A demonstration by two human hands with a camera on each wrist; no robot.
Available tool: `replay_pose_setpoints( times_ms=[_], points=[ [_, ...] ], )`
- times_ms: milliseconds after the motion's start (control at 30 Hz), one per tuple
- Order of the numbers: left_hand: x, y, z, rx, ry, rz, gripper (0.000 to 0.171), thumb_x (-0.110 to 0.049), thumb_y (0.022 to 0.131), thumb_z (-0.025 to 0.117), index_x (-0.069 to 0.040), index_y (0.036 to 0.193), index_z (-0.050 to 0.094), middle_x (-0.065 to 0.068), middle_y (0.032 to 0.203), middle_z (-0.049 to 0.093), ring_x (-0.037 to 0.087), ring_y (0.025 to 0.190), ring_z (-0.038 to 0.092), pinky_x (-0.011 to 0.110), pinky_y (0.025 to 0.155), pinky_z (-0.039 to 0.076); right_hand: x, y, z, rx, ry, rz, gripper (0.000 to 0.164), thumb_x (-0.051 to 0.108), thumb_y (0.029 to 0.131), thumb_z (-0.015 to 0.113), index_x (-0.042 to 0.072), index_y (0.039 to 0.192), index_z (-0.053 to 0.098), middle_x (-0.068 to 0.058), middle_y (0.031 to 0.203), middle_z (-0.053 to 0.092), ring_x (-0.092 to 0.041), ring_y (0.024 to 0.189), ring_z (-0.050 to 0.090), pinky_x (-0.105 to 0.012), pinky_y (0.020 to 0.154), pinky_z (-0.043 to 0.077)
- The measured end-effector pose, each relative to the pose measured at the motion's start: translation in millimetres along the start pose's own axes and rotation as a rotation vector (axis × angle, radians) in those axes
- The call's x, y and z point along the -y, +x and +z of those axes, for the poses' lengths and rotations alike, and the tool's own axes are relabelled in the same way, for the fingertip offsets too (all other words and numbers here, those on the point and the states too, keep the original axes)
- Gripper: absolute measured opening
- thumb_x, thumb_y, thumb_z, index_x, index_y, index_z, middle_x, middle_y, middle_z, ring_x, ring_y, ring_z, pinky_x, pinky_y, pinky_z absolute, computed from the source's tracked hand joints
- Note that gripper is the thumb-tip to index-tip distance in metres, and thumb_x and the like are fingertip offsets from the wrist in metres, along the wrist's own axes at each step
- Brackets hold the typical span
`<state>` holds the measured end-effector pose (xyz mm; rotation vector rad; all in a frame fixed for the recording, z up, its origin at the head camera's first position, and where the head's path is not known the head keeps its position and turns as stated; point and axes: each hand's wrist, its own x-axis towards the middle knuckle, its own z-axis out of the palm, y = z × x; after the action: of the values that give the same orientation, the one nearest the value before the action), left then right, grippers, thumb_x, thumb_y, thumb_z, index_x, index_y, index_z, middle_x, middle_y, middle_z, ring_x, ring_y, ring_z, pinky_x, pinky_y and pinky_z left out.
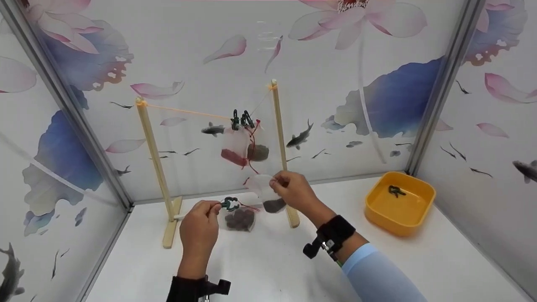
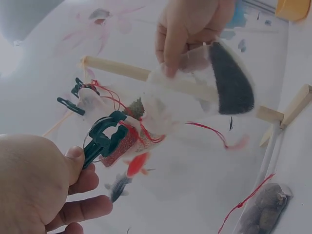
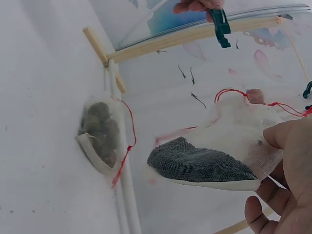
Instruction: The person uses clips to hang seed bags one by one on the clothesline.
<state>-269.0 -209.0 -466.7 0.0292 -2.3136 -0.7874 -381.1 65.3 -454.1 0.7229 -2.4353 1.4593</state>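
Note:
My left hand (image 1: 199,228) pinches a dark green clip (image 2: 105,139) by its handle end, and the clip's jaws point away from the fingers. Higher and to the right, my right hand (image 1: 295,191) grips the side of a white mesh drawstring bag (image 3: 204,161) between thumb and fingers. Black grains fill the bag's lower part, and red string runs at its neck. Another mesh bag (image 1: 240,220), holding brownish lumps, lies on the table below the clip. Behind the hands, green clips (image 1: 241,119) hold a bag with red contents (image 1: 234,149) and one with greenish contents (image 1: 258,152) on an orange cord (image 1: 184,110).
The cord is tied between a left wooden post (image 1: 153,155) and a right wooden post (image 1: 277,126), both on wooden feet. On the right of the white table stands a yellow bin (image 1: 428,197) with a green clip (image 1: 396,191) inside. Patterned panels enclose the table.

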Motion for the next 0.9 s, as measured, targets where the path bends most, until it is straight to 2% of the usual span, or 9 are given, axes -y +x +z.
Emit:
replay_pose_setpoints(
  times_ms=[67,167,267,367,467,633,767,900],
  points=[
    [-2.0,2.2,0.1,-0.040,0.004,0.037,0.014,-0.019,0.108,0.078,-0.009,0.106,0.086,0.003,0.091,0.079,0.023,0.078,0.076,0.039,0.065,0.055,4,8,-7,-0.048,-0.009,-0.012,0.012,0.020,0.111,0.075,0.011,0.107,0.082,-0.002,0.091,0.077,-0.010,0.080,0.066,-0.028,0.071,0.054],
    [-7.9,11.2,-2.2,-0.134,-0.011,0.130,0.012,-0.017,0.106,0.080,-0.007,0.105,0.086,0.004,0.087,0.077,0.021,0.071,0.070,0.035,0.059,0.049,9,21,-18,-0.122,-0.036,-0.034,0.013,0.021,0.111,0.076,0.009,0.107,0.082,-0.003,0.088,0.077,-0.011,0.079,0.066,-0.030,0.072,0.054],
    [-19.8,28.9,-5.5,-0.226,-0.040,0.230,0.012,-0.017,0.104,0.082,-0.006,0.104,0.086,0.005,0.084,0.075,0.020,0.066,0.065,0.035,0.056,0.046,15,35,-31,-0.199,-0.076,-0.048,0.015,0.022,0.110,0.077,0.008,0.109,0.082,-0.005,0.088,0.077,-0.013,0.079,0.066,-0.031,0.072,0.054],
    [-36.4,53.4,-9.5,-0.267,-0.053,0.290,0.015,-0.018,0.105,0.082,-0.004,0.103,0.085,0.008,0.083,0.074,0.023,0.068,0.067,0.041,0.058,0.050,24,48,-46,-0.269,-0.121,-0.050,0.018,0.023,0.111,0.077,0.006,0.111,0.082,-0.008,0.091,0.079,-0.017,0.080,0.067,-0.031,0.072,0.053],
    [-54.6,84.2,-16.3,-0.276,-0.043,0.325,0.018,-0.020,0.106,0.081,-0.003,0.103,0.084,0.010,0.085,0.075,0.028,0.073,0.071,0.047,0.063,0.056,34,61,-59,-0.319,-0.167,-0.057,0.020,0.025,0.111,0.076,0.006,0.113,0.082,-0.010,0.091,0.079,-0.021,0.079,0.067,-0.033,0.071,0.051],
    [-86.2,138.7,-26.2,-0.263,0.016,0.363,0.019,-0.022,0.108,0.078,-0.004,0.107,0.085,0.013,0.096,0.081,0.035,0.090,0.078,0.051,0.078,0.064,50,79,-70,-0.370,-0.252,-0.050,0.024,0.029,0.113,0.073,0.008,0.118,0.083,-0.009,0.089,0.078,-0.022,0.076,0.067,-0.034,0.068,0.049],
    [-109.7,173.7,-28.8,-0.198,0.102,0.357,0.020,-0.024,0.109,0.075,-0.006,0.108,0.084,0.012,0.100,0.082,0.036,0.098,0.078,0.051,0.084,0.065,60,90,-74,-0.383,-0.293,-0.033,0.027,0.032,0.114,0.071,0.009,0.121,0.083,-0.009,0.091,0.079,-0.023,0.077,0.068,-0.034,0.068,0.049],
    [-127.7,198.6,-28.2,-0.119,0.180,0.321,0.024,-0.028,0.111,0.073,-0.006,0.111,0.083,0.011,0.105,0.082,0.035,0.103,0.077,0.049,0.088,0.065,71,95,-80,-0.412,-0.322,-0.042,0.027,0.032,0.115,0.069,0.009,0.121,0.082,-0.009,0.096,0.082,-0.025,0.081,0.072,-0.037,0.070,0.054]
  ],
)
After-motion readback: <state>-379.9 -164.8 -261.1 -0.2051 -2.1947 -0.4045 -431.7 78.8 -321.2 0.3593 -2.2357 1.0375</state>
